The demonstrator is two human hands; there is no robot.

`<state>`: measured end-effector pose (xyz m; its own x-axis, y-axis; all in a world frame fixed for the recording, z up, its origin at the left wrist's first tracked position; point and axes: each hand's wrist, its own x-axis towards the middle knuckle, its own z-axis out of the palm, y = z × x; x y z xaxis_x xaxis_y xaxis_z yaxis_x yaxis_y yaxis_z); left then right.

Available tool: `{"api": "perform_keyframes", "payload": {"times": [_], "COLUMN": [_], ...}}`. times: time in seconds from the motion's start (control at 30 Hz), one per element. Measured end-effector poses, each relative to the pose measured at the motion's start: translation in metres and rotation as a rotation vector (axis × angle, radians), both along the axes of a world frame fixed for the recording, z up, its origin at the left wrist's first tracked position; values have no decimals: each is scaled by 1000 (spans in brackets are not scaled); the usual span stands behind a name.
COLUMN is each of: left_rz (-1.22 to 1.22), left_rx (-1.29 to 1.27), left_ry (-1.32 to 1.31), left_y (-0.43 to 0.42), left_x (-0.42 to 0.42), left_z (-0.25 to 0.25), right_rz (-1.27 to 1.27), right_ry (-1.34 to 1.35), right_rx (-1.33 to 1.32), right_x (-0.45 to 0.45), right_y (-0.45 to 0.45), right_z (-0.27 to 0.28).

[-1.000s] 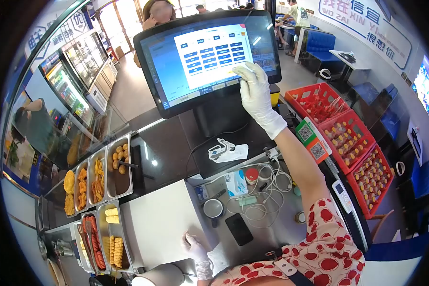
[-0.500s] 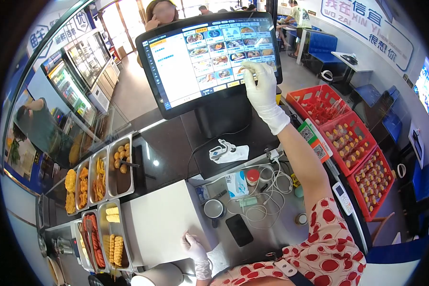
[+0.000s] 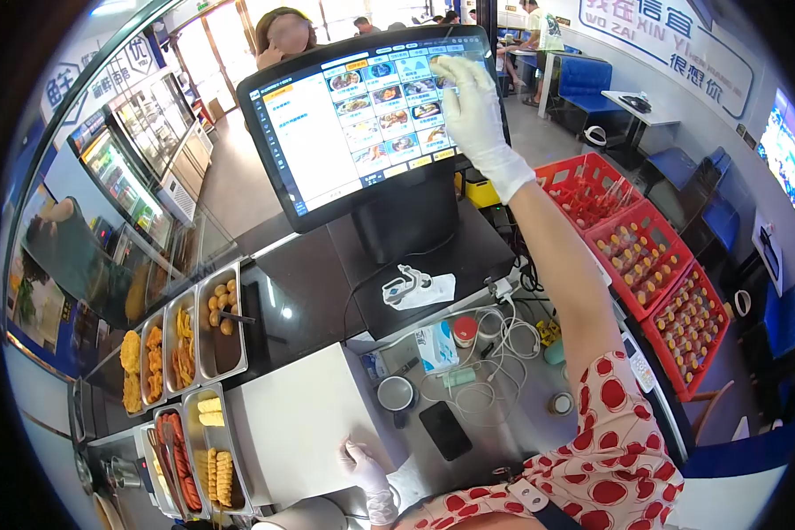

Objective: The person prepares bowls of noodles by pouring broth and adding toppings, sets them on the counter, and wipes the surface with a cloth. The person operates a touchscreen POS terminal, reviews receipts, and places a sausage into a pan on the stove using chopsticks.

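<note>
My right hand, in a white glove, is raised at the upper right of the touchscreen monitor. Its fingers bend toward the picture tiles, somewhat apart and with nothing held; whether a fingertip touches the glass I cannot tell. Low in the view, my left hand, gloved too, has its fingers curled in and nothing visible in them. It is at the near edge of a white box-like surface. A dark phone and a grey cup lie to its right.
Metal trays of cooked food stand at the left. Tangled white cables and a blue-white packet lie on the counter. Red crates of lidded jars line the right side. A person is behind the monitor.
My right hand has moved up the screen, from the lower right tiles toward the top ones, with its fingers spreading a little. My left hand stays near the box. The view has shifted slightly.
</note>
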<state>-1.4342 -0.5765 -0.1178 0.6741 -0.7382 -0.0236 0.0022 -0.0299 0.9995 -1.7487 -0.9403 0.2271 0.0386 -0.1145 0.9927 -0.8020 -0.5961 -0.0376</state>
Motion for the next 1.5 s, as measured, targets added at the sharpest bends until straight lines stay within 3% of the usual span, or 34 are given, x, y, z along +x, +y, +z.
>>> {"api": "perform_keyframes", "payload": {"times": [0.53,0.63,0.7,0.77,0.83,0.97,1.23,1.3,1.5], "left_rz": [13,27,8,14,15,4,7,3,6], "left_rx": [-7,34,25,28,30,42,28,10,-4], "left_ry": [43,62,42,35,28,15,2,-14,10], "left_y": [0,2,0,0,0,1,0,0,-2], "left_x": [0,-2,0,-1,-1,-1,0,1,-3], "left_z": [0,4,-3,-2,0,4,-1,-6,5], "right_rz": [-225,-18,19,-26,130,173,21,139,207], "right_ry": [86,-17,-199,-154,-269,-315,-308,-438,-501], "right_rx": [37,-85,-13,-22,157,159,182,239,244], "right_x": [0,-3,0,-6,-8,-8,-23,-25,-35], "right_y": [-45,-31,-7,3,12,34,50,49,41], "right_z": [22,18,8,-5,-20,-39,-64,-65,-73]}}
